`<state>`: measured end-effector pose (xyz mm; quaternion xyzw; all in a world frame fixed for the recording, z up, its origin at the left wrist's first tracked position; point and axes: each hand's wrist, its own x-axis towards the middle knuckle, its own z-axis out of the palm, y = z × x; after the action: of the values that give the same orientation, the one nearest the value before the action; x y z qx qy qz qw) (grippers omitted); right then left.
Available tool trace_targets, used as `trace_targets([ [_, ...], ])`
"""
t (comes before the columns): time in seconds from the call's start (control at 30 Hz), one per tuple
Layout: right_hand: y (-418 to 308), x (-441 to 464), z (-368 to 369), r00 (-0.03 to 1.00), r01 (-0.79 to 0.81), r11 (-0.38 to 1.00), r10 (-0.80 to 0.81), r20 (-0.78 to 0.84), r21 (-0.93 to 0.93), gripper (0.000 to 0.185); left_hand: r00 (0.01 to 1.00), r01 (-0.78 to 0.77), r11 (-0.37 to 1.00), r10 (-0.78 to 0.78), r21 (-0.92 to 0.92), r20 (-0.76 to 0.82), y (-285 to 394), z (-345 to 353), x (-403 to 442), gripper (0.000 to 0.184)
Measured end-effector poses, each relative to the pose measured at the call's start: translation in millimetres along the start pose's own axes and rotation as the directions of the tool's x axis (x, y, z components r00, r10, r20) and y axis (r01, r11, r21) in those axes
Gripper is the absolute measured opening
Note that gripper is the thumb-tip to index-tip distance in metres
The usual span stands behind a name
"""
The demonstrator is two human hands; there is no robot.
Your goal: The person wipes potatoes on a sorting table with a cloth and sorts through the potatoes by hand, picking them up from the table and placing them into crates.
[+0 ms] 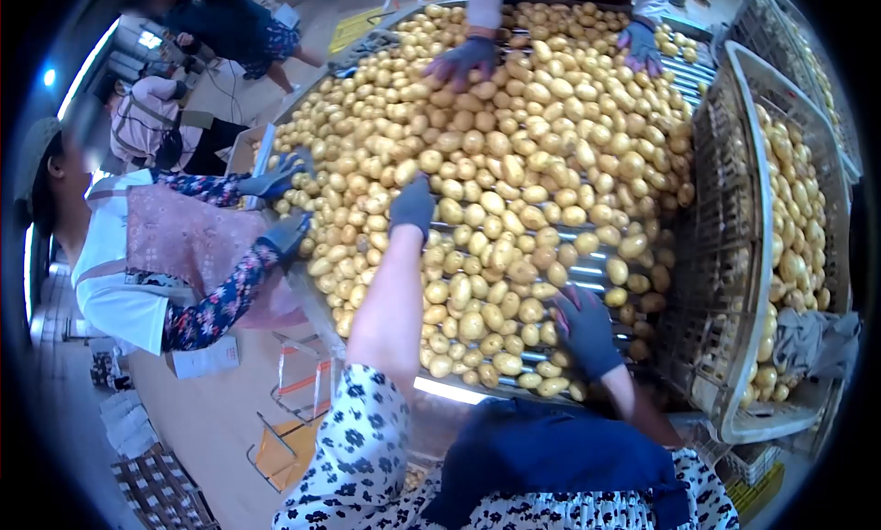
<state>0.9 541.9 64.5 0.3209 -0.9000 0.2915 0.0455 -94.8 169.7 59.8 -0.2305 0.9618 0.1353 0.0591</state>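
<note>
Yellow potatoes (496, 245) cover a metal roller table (587, 271) in front of me. My left hand (412, 205), in a grey glove, reaches into the middle of the heap. Its fingers are curled, with a potato (407, 171) at their tips; the underside of the hand is hidden. Nearer to me on the right, my right hand (585, 328), also gloved, lies over potatoes and bare rollers. Its fingers are spread and hold nothing that I can see.
Right of the table stand a large plastic crate (734, 346) of potatoes and a grey cloth (812, 342). A co-worker at the left has gloved hands (275, 177) at the table edge. Another person's gloved hands (463, 62) touch potatoes at the far side. A stool (284, 452) stands lower left.
</note>
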Motion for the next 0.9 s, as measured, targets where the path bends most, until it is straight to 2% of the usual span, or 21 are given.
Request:
trace_targets([
  [0.07, 2, 12, -5, 0.968, -0.124, 0.99, 0.104, 0.229, 0.073, 0.016, 0.996, 0.057, 0.998, -0.059, 0.035, 0.061, 7, 1, 15, 0.042],
  [0.13, 11, 17, -3, 0.968, -0.122, 0.985, 0.091, 0.233, 0.119, 0.016, 0.995, 0.072, 0.997, -0.074, 0.035, 0.06, 13, -1, 12, 0.033],
  [0.17, 13, 19, -2, 0.971, -0.129, 0.987, 0.107, 0.212, 0.096, 0.015, 0.992, 0.086, 0.996, -0.083, -0.024, 0.093, 16, -7, 8, 0.038],
  [0.2, 13, 19, -3, 0.972, -0.13, 0.987, 0.109, 0.207, 0.092, 0.015, 0.995, 0.073, 0.997, -0.072, -0.01, 0.071, 9, -2, 13, 0.052],
  [0.27, 6, 19, -4, 0.966, -0.167, 0.984, 0.15, 0.208, 0.065, 0.015, 0.915, 0.326, 0.898, -0.222, -0.294, 0.336, 4, -6, 6, 0.058],
  [0.3, 4, 17, 0, 0.966, -0.165, 0.984, 0.149, 0.213, 0.061, 0.015, 0.914, 0.33, 0.896, -0.224, -0.298, 0.338, 5, -3, 1, 0.058],
  [0.37, 4, 14, 13, 0.982, -0.166, 0.986, 0.164, 0.097, 0.014, 0.015, 0.948, 0.286, 0.929, -0.239, -0.235, 0.209, 7, 5, -9, 0.055],
  [0.4, 5, 11, 16, 0.982, -0.161, 0.987, 0.159, 0.103, 0.01, 0.015, 0.947, 0.292, 0.925, -0.244, -0.241, 0.211, 5, 14, -15, 0.055],
  [0.47, 6, 13, 21, 0.984, -0.148, 0.988, 0.152, 0.093, -0.046, 0.015, 0.989, 0.125, 0.942, -0.143, -0.311, -0.035, -2, 30, -30, 0.047],
  [0.5, 6, 15, 20, 0.986, -0.132, 0.99, 0.136, 0.095, -0.043, 0.015, 0.977, -0.023, 0.892, -0.076, -0.451, -0.199, -9, 38, -48, 0.036],
  [0.53, 8, 13, 17, 0.989, -0.115, 0.993, 0.119, 0.091, -0.039, 0.015, 0.969, -0.048, 0.839, -0.093, -0.542, -0.229, -16, 45, -55, 0.033],
  [0.6, 8, 11, 10, 0.991, -0.089, 0.996, 0.091, 0.096, -0.026, 0.015, 0.865, -0.334, 0.879, 0.141, -0.341, -0.482, -16, 19, -103, 0.028],
  [0.67, 9, 12, -2, 0.959, -0.185, 0.969, 0.14, 0.246, 0.167, 0.016, 0.867, -0.24, 0.869, -0.009, -0.432, -0.499, -31, 3, -157, 0.022],
  [0.7, 7, 9, -9, 0.966, -0.141, 0.975, 0.098, 0.238, 0.17, 0.018, 0.879, -0.136, 0.709, -0.236, -0.692, -0.414, -43, -1, -188, 0.021],
  [0.73, 9, 5, -15, 0.991, -0.044, 0.994, 0.03, 0.133, 0.104, 0.022, 0.863, -0.043, 0.467, -0.427, -0.883, -0.268, -58, -7, -221, 0.021],
  [0.77, 13, 2, -22, 0.998, 0.045, 0.998, -0.046, 0.033, 0.031, 0.029, 0.819, -0.032, 0.752, -0.358, -0.659, -0.448, -75, -16, -258, 0.025],
  [0.8, 18, 0, -29, 0.989, 0.095, 0.964, -0.119, -0.085, -0.247, 0.037, 0.783, 0.013, 0.937, -0.226, -0.348, -0.58, -95, -22, -297, 0.029],
  [0.83, 30, -2, -32, 0.989, -0.017, 0.906, -0.047, -0.141, -0.422, 0.043, 0.761, 0.085, 0.799, -0.437, -0.595, -0.48, -118, -14, -332, 0.033],
  [0.87, 47, -4, -29, 0.99, -0.009, 0.908, -0.051, -0.133, -0.418, 0.043, 0.723, 0.138, 0.591, -0.609, -0.794, -0.328, -140, 1, -362, 0.036],
  [0.9, 66, -6, -21, 0.964, -0.226, 0.958, 0.195, -0.178, -0.175, 0.048, 0.699, 0.341, 0.621, -0.67, -0.706, -0.251, -160, 15, -392, 0.039],
])
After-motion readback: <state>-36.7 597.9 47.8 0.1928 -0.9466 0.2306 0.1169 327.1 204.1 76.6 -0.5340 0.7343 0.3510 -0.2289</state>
